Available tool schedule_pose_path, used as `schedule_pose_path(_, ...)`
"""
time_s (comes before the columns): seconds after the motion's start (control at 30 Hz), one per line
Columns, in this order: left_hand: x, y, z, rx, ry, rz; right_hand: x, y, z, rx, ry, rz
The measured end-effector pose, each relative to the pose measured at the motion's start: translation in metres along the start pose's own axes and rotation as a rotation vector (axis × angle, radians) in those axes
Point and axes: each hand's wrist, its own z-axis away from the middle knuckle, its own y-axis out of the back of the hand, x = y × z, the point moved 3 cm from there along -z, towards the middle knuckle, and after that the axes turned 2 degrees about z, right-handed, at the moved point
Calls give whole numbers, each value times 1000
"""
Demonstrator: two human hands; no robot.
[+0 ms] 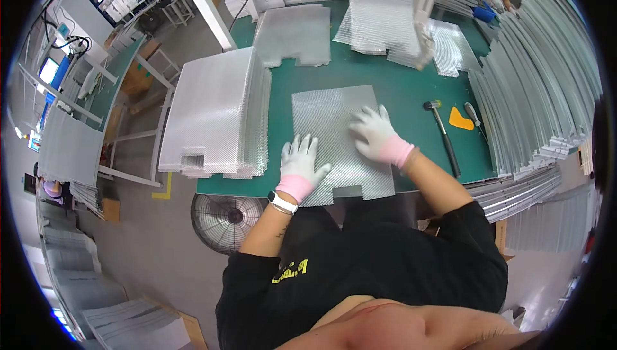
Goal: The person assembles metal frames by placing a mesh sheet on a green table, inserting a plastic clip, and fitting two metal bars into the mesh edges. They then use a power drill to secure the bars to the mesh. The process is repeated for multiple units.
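A silvery perforated metal mesh sheet (340, 151) with a square notch in its near edge lies flat on the green table in front of me. My left hand (301, 165), in a white glove with a pink cuff, rests with fingers stretched on the sheet's left edge. Gloved the same way, my right hand (378, 134) lies spread over the sheet's right half. Neither hand grips anything. To the left stands a tall stack of similar mesh sheets (209, 102).
On the green table top (418, 86) at right lie a hammer (443, 134), an orange scraper-like piece (461, 119) and a screwdriver (473, 116). More sheets (294, 34) lie at the back. Tall sheet stacks (546, 73) line the right side. A floor fan (226, 218) stands below left.
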Motion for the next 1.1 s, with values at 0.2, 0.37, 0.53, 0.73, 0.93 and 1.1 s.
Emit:
schedule_pose_path(0.2, -9, -13, 1, 14, -14, 72, 43, -37, -194, 445, -151, -169)
schedule_pose_path(0.37, -14, -13, 1, 25, -8, 143, 73, -37, -288, 306, -784, -23)
schedule_pose_path(0.53, -19, -11, 0, 21, 6, 173, 50, -14, -307, 89, -856, 20)
schedule_pose_path(0.73, -19, -14, 1, 71, -22, 192, 33, 34, -303, 571, -494, -111)
schedule_pose_path(0.93, -21, -13, 0, 96, -42, 206, 21, 132, -292, 785, -121, -576)
schedule_pose_path(1.1, -32, -6, 9, 289, -34, 348, -2, 176, -212, 949, 49, -684)
